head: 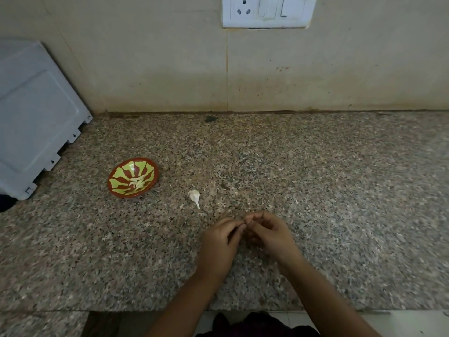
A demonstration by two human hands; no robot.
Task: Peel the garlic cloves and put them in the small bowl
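A small red bowl (pixel 121 190) with a yellow-green pattern stands on the granite counter at the left, with several pale peeled cloves (pixel 138 183) inside. One unpeeled white garlic clove (pixel 194 196) with a tail lies on the counter to the right of the bowl. My left hand (pixel 220 244) and my right hand (pixel 268 233) meet just above the counter in front of me, fingertips curled and pinched together. Whatever they pinch is hidden between the fingers.
A white appliance (pixel 31 117) leans at the far left by the wall. A socket and switch plate (pixel 267 10) sits on the wall above. The granite counter (pixel 340 190) ends at a front edge near the bottom.
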